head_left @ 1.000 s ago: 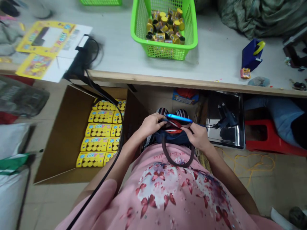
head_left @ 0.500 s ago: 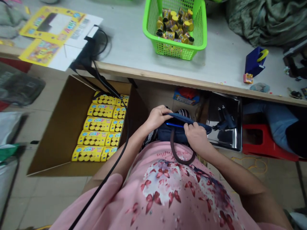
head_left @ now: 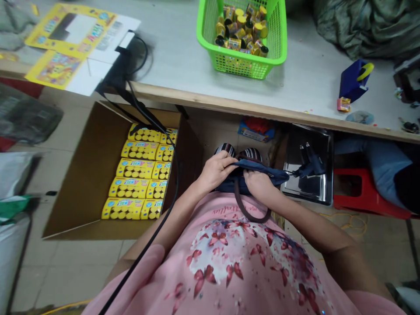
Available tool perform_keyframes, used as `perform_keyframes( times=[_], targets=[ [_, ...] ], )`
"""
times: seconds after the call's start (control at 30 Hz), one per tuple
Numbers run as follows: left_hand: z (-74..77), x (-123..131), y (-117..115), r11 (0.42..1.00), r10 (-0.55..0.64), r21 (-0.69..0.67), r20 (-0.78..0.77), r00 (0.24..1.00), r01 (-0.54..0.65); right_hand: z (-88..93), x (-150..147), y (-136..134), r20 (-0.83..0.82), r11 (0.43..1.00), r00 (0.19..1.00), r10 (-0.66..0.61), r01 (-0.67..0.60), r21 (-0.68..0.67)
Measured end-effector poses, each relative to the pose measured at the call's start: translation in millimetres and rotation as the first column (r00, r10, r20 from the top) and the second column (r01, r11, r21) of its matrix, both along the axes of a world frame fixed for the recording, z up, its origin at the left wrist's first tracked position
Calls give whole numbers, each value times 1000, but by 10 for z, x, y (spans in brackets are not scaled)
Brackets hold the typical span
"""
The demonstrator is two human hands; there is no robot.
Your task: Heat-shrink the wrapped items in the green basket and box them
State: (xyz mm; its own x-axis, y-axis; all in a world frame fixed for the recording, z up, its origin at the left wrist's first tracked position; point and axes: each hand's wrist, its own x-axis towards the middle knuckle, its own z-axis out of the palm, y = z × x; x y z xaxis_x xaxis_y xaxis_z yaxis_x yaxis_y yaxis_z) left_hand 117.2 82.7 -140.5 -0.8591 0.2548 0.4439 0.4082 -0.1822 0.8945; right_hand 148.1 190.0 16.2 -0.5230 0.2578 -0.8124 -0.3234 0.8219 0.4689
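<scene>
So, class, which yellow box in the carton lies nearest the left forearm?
The short box in the near right corner of the carton; the others lie farther back or left.

The person's rocking a pink short-sleeved top [head_left: 229, 262] with red butterflies [head_left: 201, 280], cursive lettering [head_left: 229, 211], and a black cable [head_left: 144, 249] across one sleeve [head_left: 141, 271].

The navy blue bag [head_left: 262, 176] I'm gripping has a dark brown strap [head_left: 245, 207] looping below it. My pink T-shirt [head_left: 210, 273] carries a white patch scattered with red and purple butterflies. Just beyond the bag, two rounded objects [head_left: 225, 149] show dark, white and red stripes. At top centre sits a lime-green basket [head_left: 229, 65]. Left of me, yellow boxes [head_left: 134, 184] with rows of darker yellow circles fill a brown cardboard carton [head_left: 77, 175]. Right, a red stool [head_left: 377, 203].
</scene>
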Motion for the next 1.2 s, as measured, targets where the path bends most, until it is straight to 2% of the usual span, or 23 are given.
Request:
perform_keyframes(
  times=[0.07,0.1,0.13,0.17,0.23,0.3,0.37,0.4,0.47,0.57,0.67,0.77,0.83,0.9,0.97,1.1,1.13,1.2],
  targets=[
    [-31,14,-24,1000,-22,10,51,998,22,275,73,95,-59,980,998,-5,-6,-197],
    [-43,18,-46,999,-45,5,73,996,45,430,109,184,-127,951,992,-22,-18,-307],
    [-53,21,-78,997,-78,-5,88,993,79,580,144,296,-226,935,973,-45,-39,-353],
    [-62,22,-118,992,-124,-22,96,988,126,712,179,421,-323,947,945,-51,-57,-317],
    [-78,28,-215,954,-287,-54,98,953,293,877,247,661,-396,996,918,-39,3,-92],
    [-95,49,-298,853,-506,-77,117,855,516,876,303,809,-348,998,937,-32,50,43],
    [-118,96,-317,763,-618,-121,148,772,635,728,318,832,-309,1000,951,26,-30,-8],
    [-132,129,-294,763,-607,-157,158,779,627,623,302,806,-312,993,948,69,-96,-72],
    [-159,193,-197,823,-499,-236,135,856,517,407,224,715,-302,977,948,99,-151,-153],
    [-152,225,-35,910,-346,-225,55,936,350,212,38,595,-135,990,991,8,-27,-142],
    [-27,133,31,965,-227,-125,26,973,229,252,-118,578,-82,990,996,-28,16,-138],
    [142,-17,52,985,-158,-68,47,986,160,442,-184,698,-174,992,983,-56,35,-124],
    [153,-102,93,987,-107,-108,75,991,115,560,-197,871,-253,994,963,-91,71,-85],
    [6,-163,167,972,-54,-222,97,994,75,612,-221,1120,-325,992,937,-125,122,-32],
    [-291,-190,264,927,-49,-367,101,994,83,571,-290,1417,-365,984,917,-161,179,17],
    [-952,-123,436,731,-161,-648,141,977,214,258,-656,1973,-362,964,906,-219,258,62],
    [-1057,-90,462,697,-169,-679,155,973,229,163,-801,2076,-359,963,906,-222,261,62],
    [-1170,-35,487,652,-134,-740,102,986,166,0,-1147,2226,-380,972,905,-191,227,51]
  ],
)
